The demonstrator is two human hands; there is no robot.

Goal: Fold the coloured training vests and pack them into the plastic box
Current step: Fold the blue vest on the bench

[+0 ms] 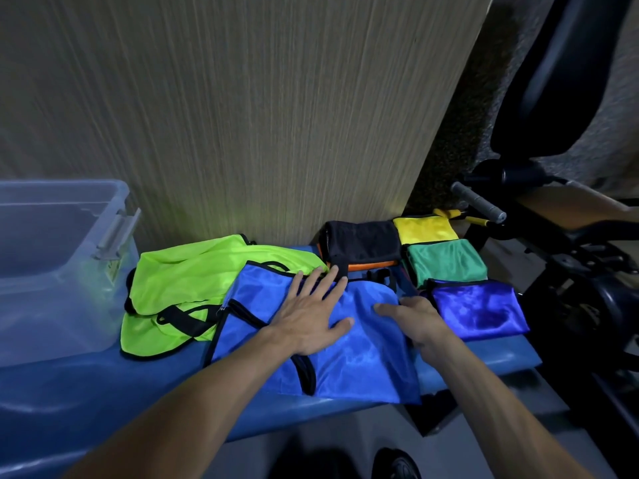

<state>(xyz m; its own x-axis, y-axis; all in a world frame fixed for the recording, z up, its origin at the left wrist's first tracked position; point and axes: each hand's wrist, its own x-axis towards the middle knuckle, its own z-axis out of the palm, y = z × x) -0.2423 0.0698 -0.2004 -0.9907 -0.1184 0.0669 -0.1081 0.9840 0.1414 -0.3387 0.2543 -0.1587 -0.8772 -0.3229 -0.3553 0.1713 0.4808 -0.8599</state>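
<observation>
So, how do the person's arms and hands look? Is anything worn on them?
Both forearms are bare up to the frame's edge: no sleeves show. The left hand and the right hand have no gloves, and I see no rings, watch or bracelet. A dark shoe tip shows at the bottom edge.

Dim room. A blue padded bench [484, 354] is set against a wood-grain wall panel [242, 115]; black exercise equipment [570, 236] is seen right of the bench.
</observation>
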